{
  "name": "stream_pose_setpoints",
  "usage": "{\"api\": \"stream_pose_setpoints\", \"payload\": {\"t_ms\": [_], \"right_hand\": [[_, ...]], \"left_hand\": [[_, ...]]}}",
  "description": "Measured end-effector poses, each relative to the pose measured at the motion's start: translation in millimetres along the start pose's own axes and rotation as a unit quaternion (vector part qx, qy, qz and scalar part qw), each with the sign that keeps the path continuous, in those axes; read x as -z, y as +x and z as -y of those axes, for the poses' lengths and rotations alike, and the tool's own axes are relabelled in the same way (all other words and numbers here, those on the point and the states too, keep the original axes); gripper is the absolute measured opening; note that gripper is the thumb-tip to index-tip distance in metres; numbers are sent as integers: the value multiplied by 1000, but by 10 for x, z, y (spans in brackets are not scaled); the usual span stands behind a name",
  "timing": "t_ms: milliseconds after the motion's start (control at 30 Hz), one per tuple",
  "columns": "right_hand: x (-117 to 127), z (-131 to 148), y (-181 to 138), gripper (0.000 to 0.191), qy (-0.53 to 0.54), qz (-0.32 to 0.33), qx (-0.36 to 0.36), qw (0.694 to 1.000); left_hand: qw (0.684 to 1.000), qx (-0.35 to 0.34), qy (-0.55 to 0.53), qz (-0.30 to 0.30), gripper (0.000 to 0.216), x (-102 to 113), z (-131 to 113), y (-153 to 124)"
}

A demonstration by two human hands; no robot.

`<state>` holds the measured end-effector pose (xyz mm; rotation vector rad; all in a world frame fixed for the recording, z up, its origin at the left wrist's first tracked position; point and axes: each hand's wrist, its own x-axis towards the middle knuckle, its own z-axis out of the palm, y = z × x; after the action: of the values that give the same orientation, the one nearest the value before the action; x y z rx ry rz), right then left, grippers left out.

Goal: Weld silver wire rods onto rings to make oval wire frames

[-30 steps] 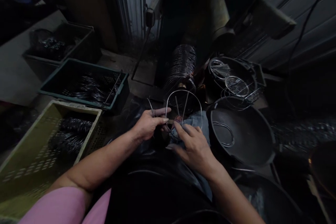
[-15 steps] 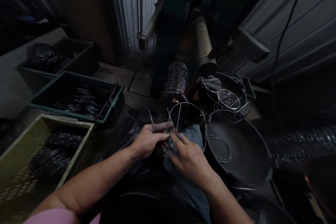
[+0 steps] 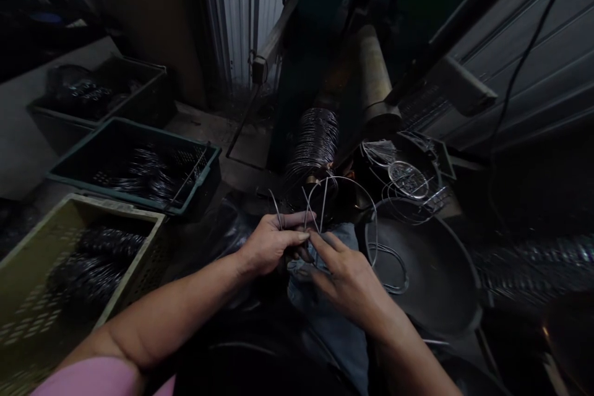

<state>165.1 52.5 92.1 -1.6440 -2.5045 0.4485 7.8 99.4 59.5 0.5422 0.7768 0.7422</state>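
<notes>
My left hand (image 3: 271, 241) is closed in a pinch on thin wire pieces (image 3: 277, 213) that stick up from its fingers. My right hand (image 3: 346, 269) meets it fingertip to fingertip and grips the base of a round wire loop (image 3: 357, 189) that arches up and to the right. Both hands work above a blue cloth (image 3: 325, 309) lying over my lap. Straight wire ends rise inside the loop. Behind the hands stands a dense stack of wire rings (image 3: 313, 142).
Left of me sit a yellow-green crate (image 3: 28, 260), a dark green crate (image 3: 134, 161) and a further bin (image 3: 99, 90), all holding dark wire pieces. At the right are a wide dark pan (image 3: 431, 272) with a wire loop in it and another pan of wire frames (image 3: 403, 167). A machine stands behind.
The view has shifted slightly; both hands stay joined at the wires. The wire loop has swung a little rightward and higher, and the straight wire ends have shifted with it.
</notes>
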Motion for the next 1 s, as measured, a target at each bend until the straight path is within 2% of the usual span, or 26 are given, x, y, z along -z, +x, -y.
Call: {"api": "stream_pose_setpoints", "payload": {"t_ms": [467, 600, 700, 800, 900, 1000], "right_hand": [[216, -83, 106, 39, 51, -8, 1, 999], [194, -88, 119, 34, 73, -15, 3, 997], [159, -82, 69, 29, 83, -47, 20, 995], [179, -61, -77, 48, 28, -75, 77, 994], [219, -43, -242, 72, -34, -47, 100, 993], [184, -51, -310, 71, -73, -18, 96, 993]], "left_hand": [[999, -23, 7, 31, 48, -79, -122, 124], [999, -33, 9, 33, 45, -84, -122, 137], [999, -37, 0, 25, 43, -66, -116, 149], [999, -40, 17, 16, 41, 1, -125, 120], [999, -36, 36, -8, 41, 117, -150, 18], [998, -39, 41, -31, 41, 262, -168, -129]]}}
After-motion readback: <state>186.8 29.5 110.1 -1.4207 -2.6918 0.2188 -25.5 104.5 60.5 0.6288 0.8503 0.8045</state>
